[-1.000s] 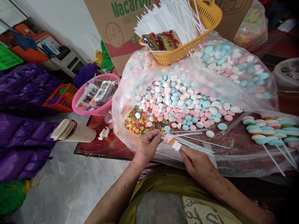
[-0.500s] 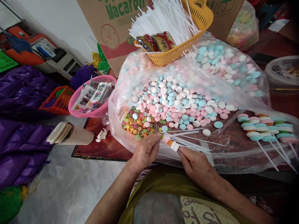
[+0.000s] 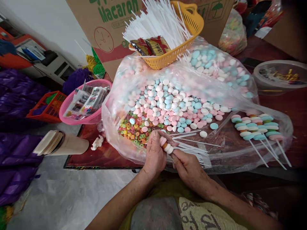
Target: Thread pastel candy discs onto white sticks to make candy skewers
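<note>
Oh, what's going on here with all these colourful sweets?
A person is holding a short row of pink, orange and white sweets between the left hand and the right hand; any stick through it is hidden. Just beyond the hands lie loose white sticks, a heap of pink, white and blue sweets and small ring-shaped sweets. Off to the right, several threaded skewers lie side by side, their stick ends bare.

before me i have a glossy, dark red tabletop (image 3: 103, 158), its edge above a grey, mottled floor (image 3: 72, 198). farther off to my left, i see a pale wall (image 3: 56, 24) in soft light.
</note>
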Action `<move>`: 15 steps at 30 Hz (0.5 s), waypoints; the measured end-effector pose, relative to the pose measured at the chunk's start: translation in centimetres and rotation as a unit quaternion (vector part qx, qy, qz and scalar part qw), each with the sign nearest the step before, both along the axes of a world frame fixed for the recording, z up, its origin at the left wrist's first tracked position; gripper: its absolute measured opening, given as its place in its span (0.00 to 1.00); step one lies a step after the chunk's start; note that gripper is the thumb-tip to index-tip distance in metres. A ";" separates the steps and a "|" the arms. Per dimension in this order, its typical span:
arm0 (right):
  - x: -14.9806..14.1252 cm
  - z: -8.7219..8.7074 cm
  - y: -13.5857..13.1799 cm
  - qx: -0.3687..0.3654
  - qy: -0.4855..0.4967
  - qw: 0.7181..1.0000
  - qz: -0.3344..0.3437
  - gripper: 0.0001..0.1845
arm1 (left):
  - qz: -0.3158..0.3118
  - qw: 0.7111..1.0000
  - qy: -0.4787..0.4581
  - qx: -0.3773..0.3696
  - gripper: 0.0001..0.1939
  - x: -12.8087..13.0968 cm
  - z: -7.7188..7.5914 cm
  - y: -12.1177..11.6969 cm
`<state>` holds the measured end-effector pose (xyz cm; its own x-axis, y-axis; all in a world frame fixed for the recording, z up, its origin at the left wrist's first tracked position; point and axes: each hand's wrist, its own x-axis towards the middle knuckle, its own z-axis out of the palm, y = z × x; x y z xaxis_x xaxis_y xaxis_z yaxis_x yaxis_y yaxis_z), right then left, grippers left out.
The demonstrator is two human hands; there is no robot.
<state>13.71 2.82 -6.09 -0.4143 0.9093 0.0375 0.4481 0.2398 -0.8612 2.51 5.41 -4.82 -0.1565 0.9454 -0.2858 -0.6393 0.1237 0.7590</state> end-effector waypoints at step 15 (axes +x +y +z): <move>0.7 -1.0 3.0 0.070 -0.016 0.996 -0.046 0.13 | -0.004 0.995 0.094 -0.018 0.16 0.6 -2.3 0.7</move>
<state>14.39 5.85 -7.12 -0.3328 0.9302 0.1549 0.5001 0.3134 -0.8073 3.08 6.14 -7.13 -0.2036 0.9363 -0.2861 -0.4852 0.1573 0.8602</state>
